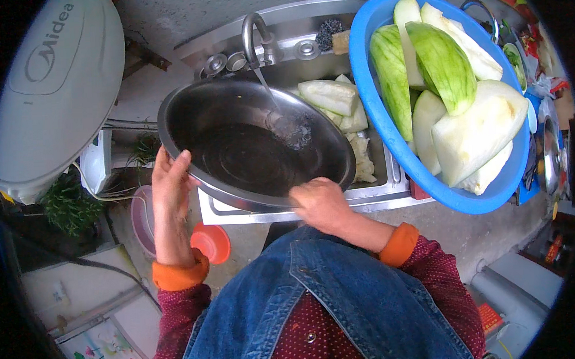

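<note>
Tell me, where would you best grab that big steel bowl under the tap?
By the rim, from two opposite sides. The bowl is wide, round and smooth, with water in it from the tap, so one hand could let it tip. The left hand grips the left rim and the right hand the near rim. That is a sound hold, I think.

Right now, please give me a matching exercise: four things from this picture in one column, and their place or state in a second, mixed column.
1. steel bowl
2. blue basin
3. tap
4. orange lid

a. on the floor
b. running water
c. held by left hand and right hand
d. full of cut melon pieces

Pairs: 1-c, 2-d, 3-b, 4-a
</note>
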`<state>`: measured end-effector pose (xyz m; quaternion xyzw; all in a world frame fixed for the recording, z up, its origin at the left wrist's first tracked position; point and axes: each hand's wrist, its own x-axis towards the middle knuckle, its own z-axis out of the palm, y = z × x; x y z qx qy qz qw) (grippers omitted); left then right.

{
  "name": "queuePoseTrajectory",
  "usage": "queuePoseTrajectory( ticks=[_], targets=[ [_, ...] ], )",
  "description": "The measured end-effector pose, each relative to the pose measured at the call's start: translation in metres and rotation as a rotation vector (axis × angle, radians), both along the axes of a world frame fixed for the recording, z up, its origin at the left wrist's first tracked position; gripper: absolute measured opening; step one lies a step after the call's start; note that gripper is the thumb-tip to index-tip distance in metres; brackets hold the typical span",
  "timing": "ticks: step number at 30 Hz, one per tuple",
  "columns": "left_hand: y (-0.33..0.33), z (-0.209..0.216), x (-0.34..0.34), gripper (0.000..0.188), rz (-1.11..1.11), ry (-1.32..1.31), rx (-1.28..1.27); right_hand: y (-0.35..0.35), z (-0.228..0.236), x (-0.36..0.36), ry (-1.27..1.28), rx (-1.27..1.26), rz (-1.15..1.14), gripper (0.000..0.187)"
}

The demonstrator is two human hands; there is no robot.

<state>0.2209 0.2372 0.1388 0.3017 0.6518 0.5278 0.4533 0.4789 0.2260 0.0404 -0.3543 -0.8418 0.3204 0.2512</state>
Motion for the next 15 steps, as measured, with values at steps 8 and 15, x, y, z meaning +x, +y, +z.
queuePoseTrajectory(
  ticks=[8, 15],
  targets=[
    [0.005, -0.008, 0.003, 0.041, 0.122, -0.107, 0.127, 0.047, -0.037, 0.028, 0.325, -0.702, -0.079, 0.052],
    [0.001, -0.018, -0.013, 0.042, 0.046, -0.200, 0.231, 0.091, -0.167, 0.056, -0.256, -0.823, -0.743, 0.053]
  ],
)
